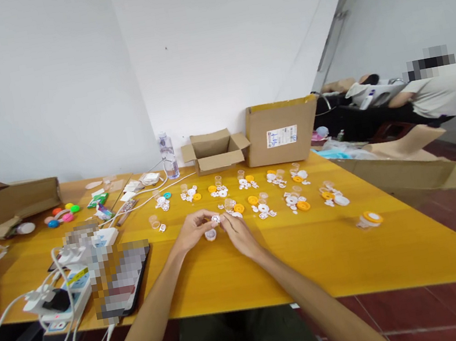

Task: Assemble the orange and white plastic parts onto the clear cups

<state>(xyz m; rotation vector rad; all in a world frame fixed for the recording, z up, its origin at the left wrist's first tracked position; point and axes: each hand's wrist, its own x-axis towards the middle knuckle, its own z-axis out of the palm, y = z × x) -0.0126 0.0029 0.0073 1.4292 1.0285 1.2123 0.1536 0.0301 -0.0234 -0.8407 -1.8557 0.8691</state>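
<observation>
The small white dotted piece [216,219] was pinched in the fingertips of the left hand [197,230], raised off the table [402,257], probably so that the fingers could turn it easily. The right hand [239,232] had its fingers drawn together right beside it, likely to steady it; whether they gripped anything, I couldn't tell. One clear cup [210,235] stood just on the near side of the left fingertips, handy for either hand. Beyond the hands and off to both sides lay about eleven clusters of small parts [263,209], six in the back row and five in the front, spaced apart, I'd judge, so that their bits didn't mix. Among them I counted roughly nine orange rings [303,205] and a single teal ring [167,195]. Well to the right of the right hand sat one orange-topped container [369,219], set apart from the clusters. Farther beyond the hands were two cardboard boxes, an open one [220,161] and a bigger closed one [283,146], plus one bottle [168,157]. Left of the left hand lay one phone [126,279] and, farther out, at least six coloured balls [68,217].
</observation>
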